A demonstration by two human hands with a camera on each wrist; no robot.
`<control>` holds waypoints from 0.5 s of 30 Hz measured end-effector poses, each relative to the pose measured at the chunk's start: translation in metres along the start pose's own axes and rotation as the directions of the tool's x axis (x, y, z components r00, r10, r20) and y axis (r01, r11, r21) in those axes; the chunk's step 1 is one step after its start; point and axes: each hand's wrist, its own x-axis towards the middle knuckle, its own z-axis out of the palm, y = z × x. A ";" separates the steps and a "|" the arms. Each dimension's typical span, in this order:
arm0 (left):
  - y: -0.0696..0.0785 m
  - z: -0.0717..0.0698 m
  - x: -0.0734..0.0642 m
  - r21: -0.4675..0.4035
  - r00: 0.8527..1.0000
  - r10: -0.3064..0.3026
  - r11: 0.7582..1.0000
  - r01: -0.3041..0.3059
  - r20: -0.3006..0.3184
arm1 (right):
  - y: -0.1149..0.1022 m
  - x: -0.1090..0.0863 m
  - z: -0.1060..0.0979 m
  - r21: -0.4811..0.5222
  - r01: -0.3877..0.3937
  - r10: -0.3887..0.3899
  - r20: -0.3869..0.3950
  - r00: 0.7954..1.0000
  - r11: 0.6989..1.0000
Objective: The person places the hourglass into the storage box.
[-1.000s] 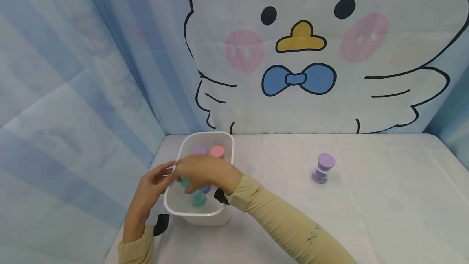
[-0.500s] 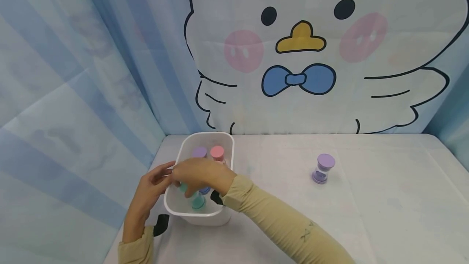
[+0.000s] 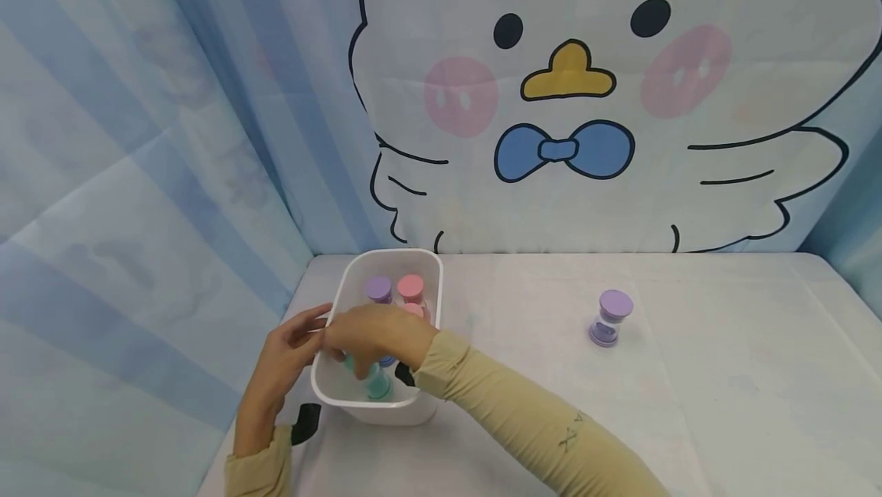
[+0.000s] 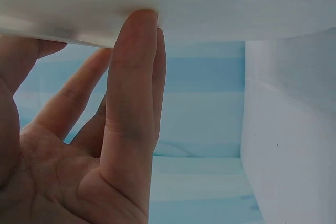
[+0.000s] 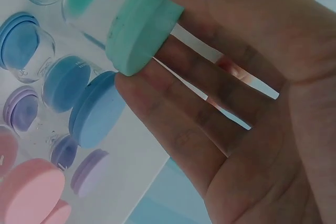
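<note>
My right hand (image 3: 379, 335) reaches down into a white plastic bin (image 3: 422, 397). In the right wrist view its thumb and fingers pinch the mint-green cap of an hourglass sand timer (image 5: 139, 30). Another green timer (image 3: 377, 384) shows just below that hand in the head view. Blue timers (image 5: 97, 111) stand close beside the fingertips. My left hand (image 3: 279, 363) is at the bin's left side, with fairly straight fingers (image 4: 131, 77) touching its wall near the rim. The palm of the left hand faces the bin.
Farther back in the bin are a purple timer (image 3: 379, 288) and pink timers (image 3: 410, 286). One purple timer (image 3: 610, 317) stands alone on the white table (image 3: 723, 374) to the right. Patterned cloth curtains (image 3: 138, 175) rise at the left and behind.
My right hand has shifted slightly toward me inside the bin, uncovering more of the purple and pink timers behind it. The left hand stays at the rim.
</note>
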 end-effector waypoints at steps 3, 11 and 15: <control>0.001 0.000 0.001 0.007 1.000 -0.013 1.000 0.013 -0.001 | 0.000 0.001 0.002 -0.001 -0.002 0.002 0.005 1.000 1.000; -0.001 0.000 0.001 -0.004 1.000 0.006 1.000 -0.006 0.001 | 0.003 0.003 0.004 0.030 -0.013 0.012 0.029 0.999 0.999; -0.002 0.001 0.001 -0.008 1.000 0.003 1.000 -0.003 0.001 | 0.003 0.001 0.004 0.043 -0.014 0.013 0.028 1.000 0.999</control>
